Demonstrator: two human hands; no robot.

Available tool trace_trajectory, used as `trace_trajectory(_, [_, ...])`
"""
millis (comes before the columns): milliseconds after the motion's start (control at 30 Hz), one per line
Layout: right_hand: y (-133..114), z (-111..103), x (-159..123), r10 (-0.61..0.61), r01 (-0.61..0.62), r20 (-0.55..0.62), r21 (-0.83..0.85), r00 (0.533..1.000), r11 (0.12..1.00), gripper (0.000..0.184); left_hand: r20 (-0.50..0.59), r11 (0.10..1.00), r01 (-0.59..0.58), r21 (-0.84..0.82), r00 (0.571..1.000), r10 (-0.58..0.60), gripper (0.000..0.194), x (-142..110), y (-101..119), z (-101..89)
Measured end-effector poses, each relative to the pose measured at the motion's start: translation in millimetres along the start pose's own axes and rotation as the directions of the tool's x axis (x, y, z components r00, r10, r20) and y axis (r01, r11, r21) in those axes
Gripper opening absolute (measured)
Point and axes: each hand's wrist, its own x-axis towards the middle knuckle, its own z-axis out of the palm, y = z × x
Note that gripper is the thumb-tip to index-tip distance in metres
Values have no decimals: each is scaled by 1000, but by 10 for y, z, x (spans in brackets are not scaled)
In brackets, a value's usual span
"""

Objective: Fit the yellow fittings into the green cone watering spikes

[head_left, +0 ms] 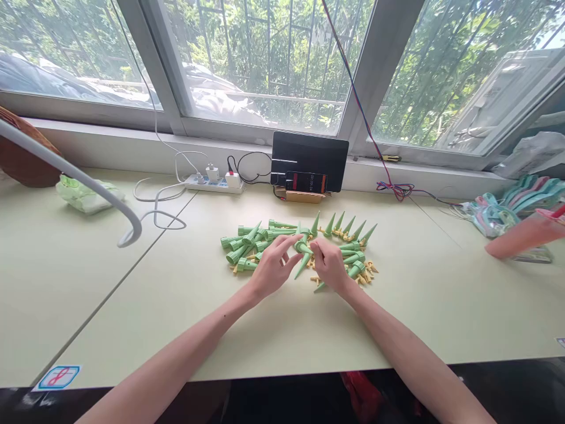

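Note:
A green plastic plant watering spike point(302, 247) is held between my two hands above the pile. My left hand point(274, 266) has its thumb and fingertips around the spike's wide collar. My right hand point(329, 262) is closed, its fingers curled at the pointed side of the same spike; the tip is hidden there. Left of my hands lies a heap of green spike tubes point(241, 247). Several green cones point(348, 226) stand upright in a curved row behind my right hand. Small yellow valve pieces point(364, 275) are scattered beside it, among more green spikes point(356, 268).
A phone point(306, 182) showing a timer leans on a black tablet point(309, 154) at the back. A power strip point(214, 184) with white cables stands left. A pink cup point(523, 235) and a bag of coloured straps point(489, 212) are at right. A white curved bar point(88, 171) crosses the left side.

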Motion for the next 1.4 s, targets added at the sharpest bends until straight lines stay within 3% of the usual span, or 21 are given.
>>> trace_trajectory(100, [-3, -23, 13, 14, -14, -26, -14, 1000, 1000, 33, 65, 949, 229, -217, 973, -220, 40, 28, 68, -34])
trace_trajectory(200, [7, -29, 15, -5, 4, -32, -22, 999, 1000, 31, 181, 832, 387, -399, 922, -342, 44, 57, 96, -68])
trace_trajectory(333, [11, -7, 0, -71, 71, -6, -30, 997, 997, 30, 367, 673, 544, -501, 838, -404, 51, 82, 98, -80])
trace_trajectory(467, [7, 17, -28, -95, 95, 26, -29, 995, 995, 32, 470, 606, 606, -515, 791, -392, 51, 82, 123, -89])
trace_trajectory(800, [19, 40, -60, -79, 80, 48, -24, 996, 996, 33, 447, 638, 542, -547, 833, -324, 45, 62, 83, -96])
trace_trajectory(1133, [-16, 55, -64, -17, 16, 58, 8, 998, 1000, 35, 268, 780, 384, -493, 921, -284, 37, 47, 131, -83])
trace_trajectory(1400, [-39, 49, -63, 20, -21, 68, 18, 997, 1000, 37, 163, 872, 300, -388, 953, -255, 32, 5, 95, -31])
